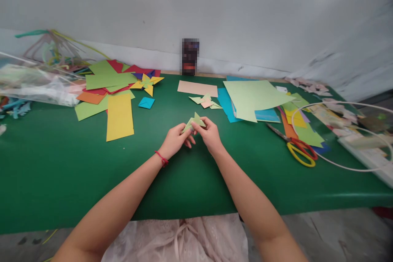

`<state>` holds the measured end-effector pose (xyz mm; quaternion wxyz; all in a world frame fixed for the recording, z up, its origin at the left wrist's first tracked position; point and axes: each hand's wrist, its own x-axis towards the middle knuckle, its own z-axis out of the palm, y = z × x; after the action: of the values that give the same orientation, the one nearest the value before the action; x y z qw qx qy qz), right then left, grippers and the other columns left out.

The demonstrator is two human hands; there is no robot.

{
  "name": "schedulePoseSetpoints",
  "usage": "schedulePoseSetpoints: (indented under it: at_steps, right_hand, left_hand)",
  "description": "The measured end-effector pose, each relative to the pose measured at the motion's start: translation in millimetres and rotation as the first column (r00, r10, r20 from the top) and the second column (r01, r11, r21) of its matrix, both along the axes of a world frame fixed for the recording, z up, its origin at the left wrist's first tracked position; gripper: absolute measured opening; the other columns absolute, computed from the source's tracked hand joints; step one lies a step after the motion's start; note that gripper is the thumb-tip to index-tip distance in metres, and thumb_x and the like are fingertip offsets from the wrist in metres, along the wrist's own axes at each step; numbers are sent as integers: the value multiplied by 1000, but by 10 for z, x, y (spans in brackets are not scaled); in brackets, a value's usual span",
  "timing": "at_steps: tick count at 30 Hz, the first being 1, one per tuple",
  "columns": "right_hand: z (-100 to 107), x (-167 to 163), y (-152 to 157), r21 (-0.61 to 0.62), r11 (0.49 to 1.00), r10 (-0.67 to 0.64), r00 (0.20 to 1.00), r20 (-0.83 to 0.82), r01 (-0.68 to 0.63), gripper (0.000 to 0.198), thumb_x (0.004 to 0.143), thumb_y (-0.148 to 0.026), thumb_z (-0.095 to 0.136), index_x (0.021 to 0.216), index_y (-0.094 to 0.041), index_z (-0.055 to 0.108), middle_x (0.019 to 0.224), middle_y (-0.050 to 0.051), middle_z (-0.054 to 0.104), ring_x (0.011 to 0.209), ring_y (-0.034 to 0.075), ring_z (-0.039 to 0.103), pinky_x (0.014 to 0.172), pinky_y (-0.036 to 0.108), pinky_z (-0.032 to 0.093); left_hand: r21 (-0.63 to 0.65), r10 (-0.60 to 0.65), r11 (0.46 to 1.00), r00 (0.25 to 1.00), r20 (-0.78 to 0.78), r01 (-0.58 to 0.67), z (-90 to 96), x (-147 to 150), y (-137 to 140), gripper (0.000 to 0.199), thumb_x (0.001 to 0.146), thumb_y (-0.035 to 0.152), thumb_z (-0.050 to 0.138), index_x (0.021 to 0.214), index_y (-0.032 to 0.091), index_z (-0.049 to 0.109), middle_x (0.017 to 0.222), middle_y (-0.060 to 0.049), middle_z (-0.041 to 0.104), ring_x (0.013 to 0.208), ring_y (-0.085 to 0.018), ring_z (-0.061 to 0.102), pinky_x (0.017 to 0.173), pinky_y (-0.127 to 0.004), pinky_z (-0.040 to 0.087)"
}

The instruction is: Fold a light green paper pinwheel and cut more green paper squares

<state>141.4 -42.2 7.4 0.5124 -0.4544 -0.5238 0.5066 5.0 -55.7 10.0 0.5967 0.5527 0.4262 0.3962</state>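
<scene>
Between my two hands is a small folded piece of light green paper (199, 119) with pointed corners, raised a little over the green table (184, 184). My left hand (176, 139) pinches its left side, the lower fingers curled beneath. On its right side my right hand (208, 134) grips it, the thumb pressed on the paper. The fingers cover part of the folds. Just beyond my hands lie a pale green and pink folded paper star (206, 101) and a pink paper strip (196, 89). To the left rest a yellow folded star (147, 84) and a blue folded square (146, 102).
Coloured sheets, with a yellow one (120, 118) in front, lie left. A large pale green sheet (256, 96) covers blue paper (227, 104). Scissors (294, 147) and a white hoop (340, 168) are right. A pixelated dark object (189, 56) stands by the wall; plastic bags (37, 86) sit far left.
</scene>
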Motion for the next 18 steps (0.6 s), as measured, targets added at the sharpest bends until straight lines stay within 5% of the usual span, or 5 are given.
schedulePoseSetpoints:
  at_steps: [6,18]
  right_hand:
    - [25,-2,-25,56,998,17,1000,-12,-16,20,71,-35,63,82,-20,56,68,-3,57,56,10,53,58,24,45]
    - [35,44,-17,49,994,96,995,25,-97,21,72,-38,62,79,-20,54,63,-4,56,55,11,52,57,25,45]
  left_hand:
    - [-98,-73,992,993,89,82,10,-5,3,30,83,43,44,74,15,49,54,-3,63,42,-11,58,46,-23,47]
    - [37,-100,994,994,31,99,20,-33,35,26,82,40,48,76,15,52,61,0,58,51,-9,55,53,-22,46]
